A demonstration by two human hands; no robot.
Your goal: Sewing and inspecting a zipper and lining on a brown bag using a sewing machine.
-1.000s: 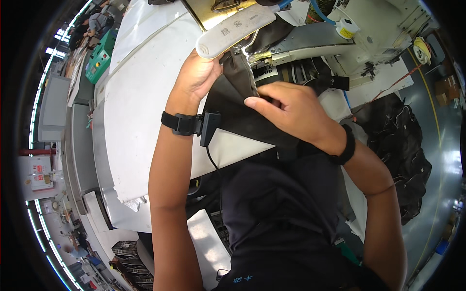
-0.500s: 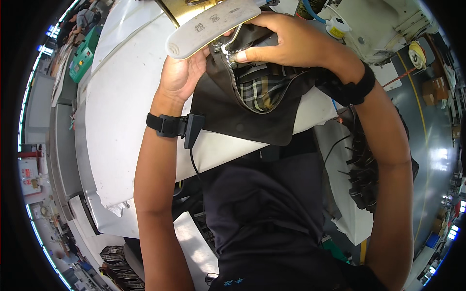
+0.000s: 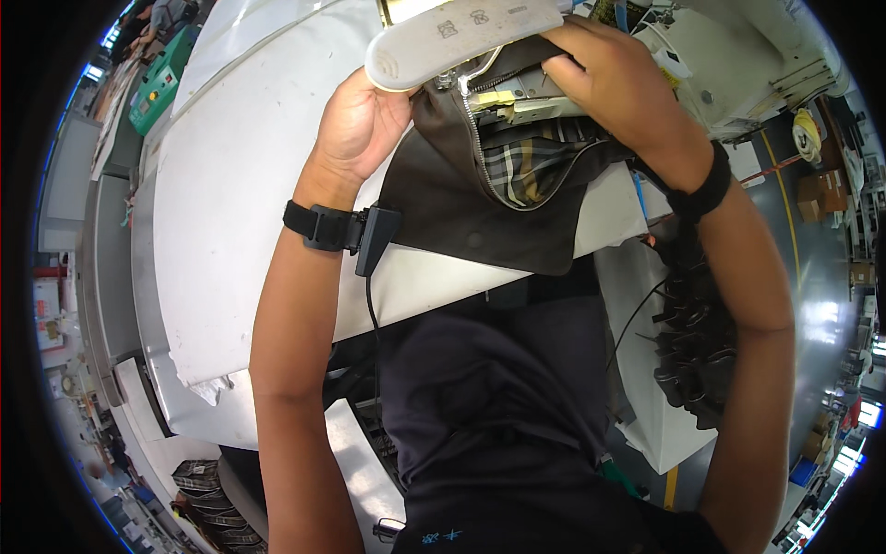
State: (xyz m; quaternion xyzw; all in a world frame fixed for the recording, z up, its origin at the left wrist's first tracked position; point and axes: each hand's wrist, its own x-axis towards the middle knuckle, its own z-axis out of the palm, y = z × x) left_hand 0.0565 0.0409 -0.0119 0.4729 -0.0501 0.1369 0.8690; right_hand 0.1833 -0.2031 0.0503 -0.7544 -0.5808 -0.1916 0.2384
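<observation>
A dark brown leather piece (image 3: pixel 466 208) with a zipper and plaid lining (image 3: pixel 535 171) lies on the white work table (image 3: pixel 231 212), its top edge under the sewing machine head (image 3: pixel 461 32). My left hand (image 3: pixel 360 125) grips the piece's left edge beside the zipper. My right hand (image 3: pixel 609 78) presses down on its upper right part near the machine's needle area. Both wrists wear black bands, and a small black device hangs from the left one.
The white sewing machine body (image 3: pixel 738 65) stands at the upper right. A heap of dark leather pieces (image 3: pixel 697 342) lies on a side surface at the right. A green machine (image 3: pixel 157 78) stands far left. Plaid fabric (image 3: pixel 198 475) lies low at the left.
Both hands have carried the brown piece up to the machine head. My right hand rose from the piece's middle to its top right, and the plaid lining is now exposed.
</observation>
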